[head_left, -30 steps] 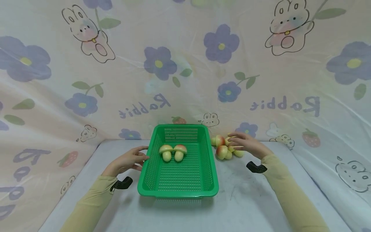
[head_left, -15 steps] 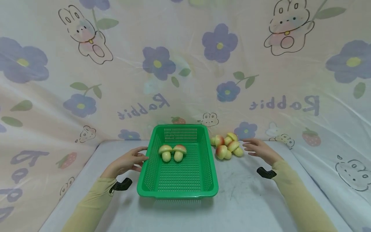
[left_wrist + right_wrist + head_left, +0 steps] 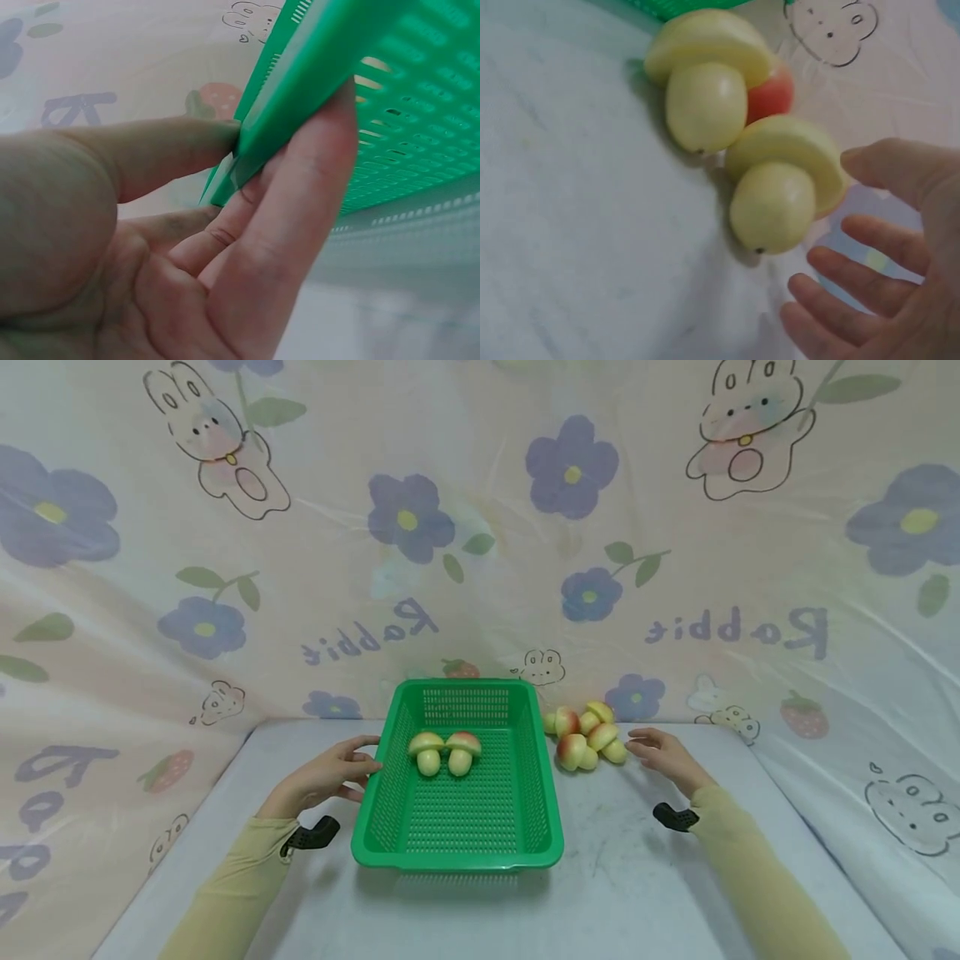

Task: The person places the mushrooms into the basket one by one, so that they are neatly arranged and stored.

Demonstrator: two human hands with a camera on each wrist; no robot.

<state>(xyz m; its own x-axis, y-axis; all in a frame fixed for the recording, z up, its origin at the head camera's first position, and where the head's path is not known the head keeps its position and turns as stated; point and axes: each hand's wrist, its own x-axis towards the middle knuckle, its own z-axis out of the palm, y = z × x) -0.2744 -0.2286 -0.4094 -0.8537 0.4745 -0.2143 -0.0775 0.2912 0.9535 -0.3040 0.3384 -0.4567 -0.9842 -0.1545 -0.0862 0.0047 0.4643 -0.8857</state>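
A green plastic basket (image 3: 457,860) stands mid-table with two toy mushrooms (image 3: 461,753) lying side by side inside it. At its left rim, my left hand (image 3: 322,779) pinches the edge, thumb on one side and fingers beneath, as the left wrist view shows on the rim (image 3: 289,112). Right of the basket lies a pile of several yellow toy mushrooms with reddish caps (image 3: 573,752). My right hand (image 3: 671,762) hovers just right of that pile, fingers spread and holding nothing. In the right wrist view its thumb is close to the nearest mushroom (image 3: 772,206).
The white table (image 3: 637,877) carries the basket and the pile. A cloth (image 3: 480,568) printed with rabbits and flowers hangs behind and at the sides. The pile sits close to the basket's right wall and the table's back edge.
My right hand has drawn off the pile to the right, then come slightly back toward it with nothing in it. The left hand keeps its place at the basket rim.
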